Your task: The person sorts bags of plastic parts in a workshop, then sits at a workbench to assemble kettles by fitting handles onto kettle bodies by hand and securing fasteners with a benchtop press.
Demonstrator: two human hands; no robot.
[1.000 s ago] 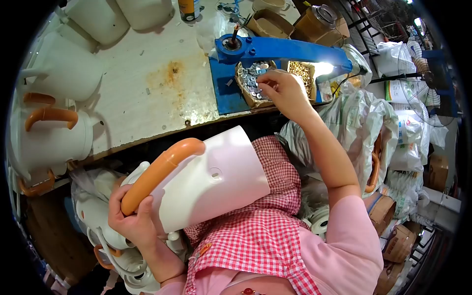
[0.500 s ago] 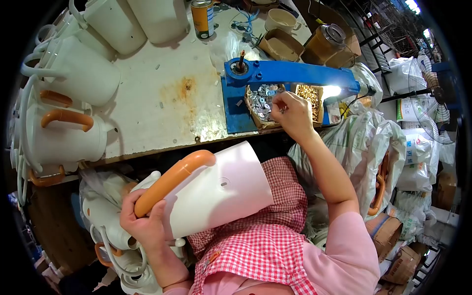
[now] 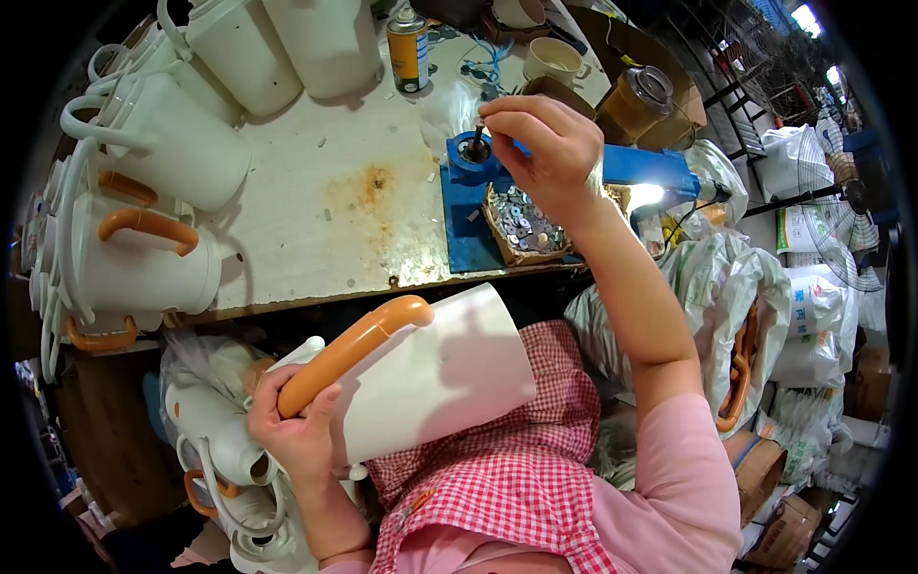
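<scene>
My left hand [image 3: 295,426] is wrapped round the lower end of an orange handle [image 3: 354,352] on a white plastic pitcher body [image 3: 449,383]. The pitcher body lies tilted across my lap, its wide end to the right. My right hand [image 3: 555,153] is closed in a pinch at the top of an upright metal pin on the blue press [image 3: 475,158]. A tiny piece that looks like a washer is at its fingertips, mostly hidden. Below that hand sits a cardboard box of metal washers [image 3: 526,225]. My forearm and hand cover most of the box of brass-coloured parts beside it.
White pitchers [image 3: 158,134] crowd the table's left side, some with orange handles [image 3: 148,228]. A spray can [image 3: 408,53], a cream cup [image 3: 553,59] and a brown jar [image 3: 636,100] stand at the back. More white pitcher bodies [image 3: 206,421] lie at lower left. Plastic sacks [image 3: 717,277] are on the right.
My right hand has risen from the washer box and moved left and away from me, to the top of the press's pin. My left hand still holds the handle; the pitcher has barely shifted.
</scene>
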